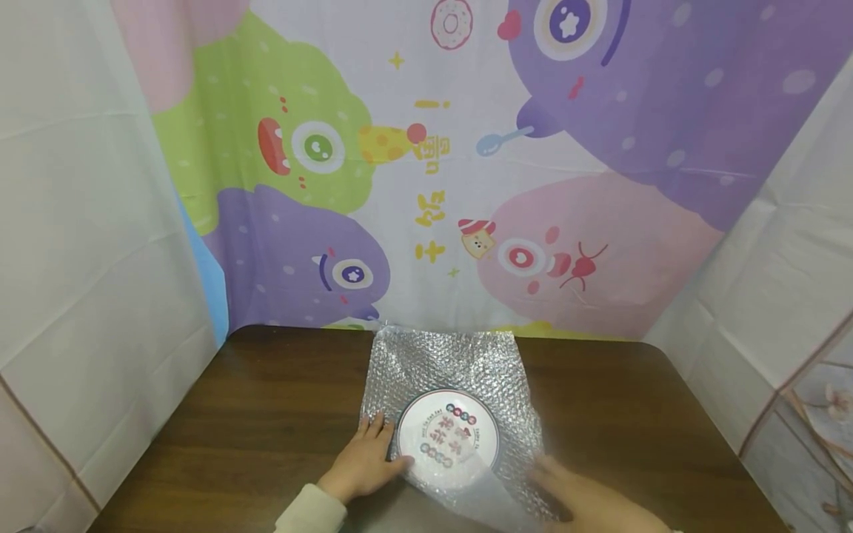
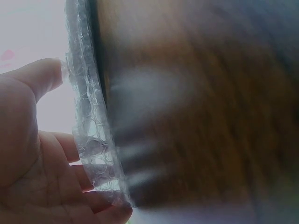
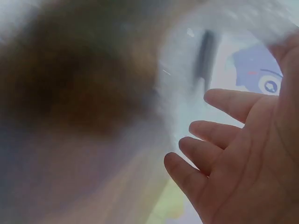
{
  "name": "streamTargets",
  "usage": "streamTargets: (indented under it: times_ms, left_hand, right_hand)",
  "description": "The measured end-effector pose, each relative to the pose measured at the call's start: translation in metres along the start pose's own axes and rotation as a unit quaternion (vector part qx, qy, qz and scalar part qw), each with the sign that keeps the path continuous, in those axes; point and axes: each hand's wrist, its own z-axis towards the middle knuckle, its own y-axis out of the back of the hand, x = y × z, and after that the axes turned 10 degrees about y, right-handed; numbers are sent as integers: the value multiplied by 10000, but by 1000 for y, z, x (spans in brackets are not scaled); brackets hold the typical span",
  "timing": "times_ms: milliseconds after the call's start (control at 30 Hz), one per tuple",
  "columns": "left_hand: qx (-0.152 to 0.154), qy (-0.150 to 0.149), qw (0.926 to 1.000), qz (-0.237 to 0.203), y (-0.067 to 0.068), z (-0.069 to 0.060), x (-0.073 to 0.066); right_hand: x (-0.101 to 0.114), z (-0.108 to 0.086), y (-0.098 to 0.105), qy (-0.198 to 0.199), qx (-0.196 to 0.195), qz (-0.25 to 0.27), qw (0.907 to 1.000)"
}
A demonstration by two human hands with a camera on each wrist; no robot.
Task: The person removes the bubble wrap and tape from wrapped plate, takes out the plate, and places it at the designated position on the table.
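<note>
Taking the plate as the clock's centre and the far edge of the table as twelve, I see the right hand (image 1: 589, 494) at four o'clock, blurred, palm inward, its fingers straight and spread; whether it touches the wrap I cannot tell. The left hand (image 1: 363, 460) lies at about eight o'clock, coming out of a pale sleeve (image 1: 311, 511), fingers extended against the edge of the bubble wrap (image 1: 449, 355) and thumb pointing to the plate's rim. Neither hand is curled round anything.

The round white plate (image 1: 448, 437) sits between the hands with the silvery wrap around it, a clear flap lying across its five o'clock side. It has a dark rim, a row of coloured dots near one o'clock and another near seven, reddish characters in the middle and lettering along the edge, all too small to read.

Under it is a dark brown wood-grain table (image 1: 246, 422) with rounded far corners. Beyond, at twelve, hangs a curtain (image 1: 433, 296) of one-eyed cartoon monsters, green, purple and pink, with sideways yellow Chinese characters ending in an exclamation mark. Pale panels (image 1: 73, 222) stand at ten and two.
</note>
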Motion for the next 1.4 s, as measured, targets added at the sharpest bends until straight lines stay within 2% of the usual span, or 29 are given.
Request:
streamTargets:
  times_ms: [133,233,333,567,767,867,967,1200,1400]
  left_hand:
    - [-5,-6,10000,28,0,1,0]
    - [5,5,10000,32,0,1,0]
    - [1,3,10000,31,0,1,0]
    - [25,-6,10000,-1,1,0,-1]
    - [43,-11,10000,7,0,0,-1]
    - [62,-5,10000,-12,0,1,0]
    - [82,14,10000,-30,0,1,0]
    - [105,43,9999,-41,0,1,0]
    - [83,41,9999,-64,1,0,0]
  right_hand:
    - [0,1,14,387,-291,-337,9983]
    - [-1,4,24,904,-686,-637,9915]
    - [-3,8,33,1158,-1099,-677,9848]
    - [-4,30,46,1284,-2097,-953,9646]
    - [-11,52,47,1300,-2547,-949,9535]
    - [-15,61,42,1320,-2617,-913,9517]
    - [-18,69,35,1210,-2551,-749,9564]
    - [-24,82,17,835,-1978,-351,9760]
    - [-27,85,6,929,-1668,-578,9799]
